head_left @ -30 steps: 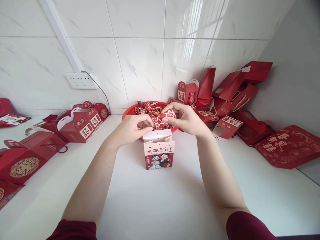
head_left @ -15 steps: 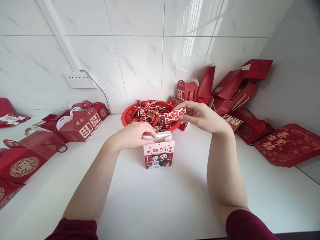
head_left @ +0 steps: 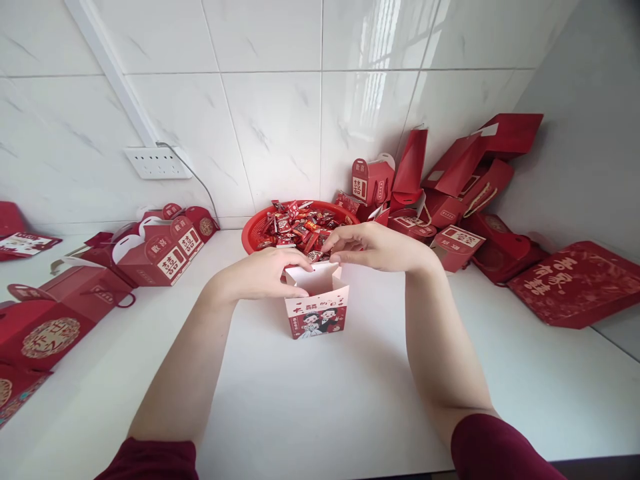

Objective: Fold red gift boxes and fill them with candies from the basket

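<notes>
A small pink-and-white gift bag (head_left: pixel 317 313) with a cartoon couple stands open on the white counter. My left hand (head_left: pixel 265 273) pinches the bag's left rim and holds its mouth apart. My right hand (head_left: pixel 370 245) hovers over the far rim, fingers curled and pressed together at the opening. What those fingers hold is hidden. Just behind the bag sits a red basket (head_left: pixel 250 233) heaped with red wrapped candies (head_left: pixel 297 227).
Red handled gift boxes (head_left: pixel 160 253) line the counter at the left. A pile of red paper bags (head_left: pixel 465 180) leans in the back right corner, with a flat red bag (head_left: pixel 575 283) beside it. A white socket strip (head_left: pixel 157 162) hangs on the tiled wall.
My right hand carried a red-and-white patterned packet from above the basket down to the bag's mouth; the packet is no longer visible. My left hand stayed on the bag's rim.
</notes>
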A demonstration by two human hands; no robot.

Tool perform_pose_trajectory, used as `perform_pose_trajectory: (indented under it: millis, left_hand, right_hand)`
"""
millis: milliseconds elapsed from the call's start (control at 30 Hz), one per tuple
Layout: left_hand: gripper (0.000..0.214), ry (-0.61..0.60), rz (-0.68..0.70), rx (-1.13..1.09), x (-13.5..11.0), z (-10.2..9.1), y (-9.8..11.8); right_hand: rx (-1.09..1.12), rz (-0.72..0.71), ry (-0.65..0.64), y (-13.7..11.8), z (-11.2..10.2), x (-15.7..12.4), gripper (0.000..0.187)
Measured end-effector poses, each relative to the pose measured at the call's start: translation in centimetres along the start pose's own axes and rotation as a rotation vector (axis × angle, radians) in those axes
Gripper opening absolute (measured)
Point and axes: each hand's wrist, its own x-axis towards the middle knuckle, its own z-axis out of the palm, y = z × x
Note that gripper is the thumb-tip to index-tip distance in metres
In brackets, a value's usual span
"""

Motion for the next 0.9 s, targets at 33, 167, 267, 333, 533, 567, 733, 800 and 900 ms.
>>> perform_pose_trajectory:
  millis: [33,167,267,333,533,567,733,800,900]
  left_hand:
    - [0.040,0.005,0.015,-0.001,0.0,0.0,0.0]
    - [0.026,0.099,0.094,0.043,0.0,-0.4,-0.2]
    - [0.023,0.304,0.075,0.050,0.1,-0.9,-1.1]
    - [0.022,0.450,0.008,0.070,0.5,-1.0,-2.6]
    - [0.028,0.392,-0.276,0.268,3.2,0.2,-8.6]
    - [0.030,0.360,-0.325,0.300,3.6,0.5,-9.3]
    - [0.044,0.354,-0.484,0.379,4.3,1.5,-10.7]
    - [0.048,0.333,-0.508,0.384,4.2,1.5,-10.6]
    - [0.044,0.283,-0.493,0.385,4.2,1.3,-10.6]
  right_hand:
    - [-0.002,0.011,0.019,0.3,0.0,0.0,0.021]
    - [-0.012,0.142,0.219,3.1,-0.5,0.4,0.023]
    - [-0.106,0.278,0.368,5.6,-0.5,1.3,0.023]
    - [-0.110,0.314,0.344,6.9,-0.1,2.2,0.026]
    - [-0.338,0.513,0.205,9.2,2.8,5.8,0.029]
    - [-0.386,0.555,0.239,9.6,3.3,6.3,0.028]
    - [-0.528,0.744,0.304,11.1,5.0,8.4,0.047]
    - [-0.539,0.775,0.249,11.3,5.2,8.7,0.064]
    - [-0.545,0.776,0.192,11.5,5.2,8.7,0.058]
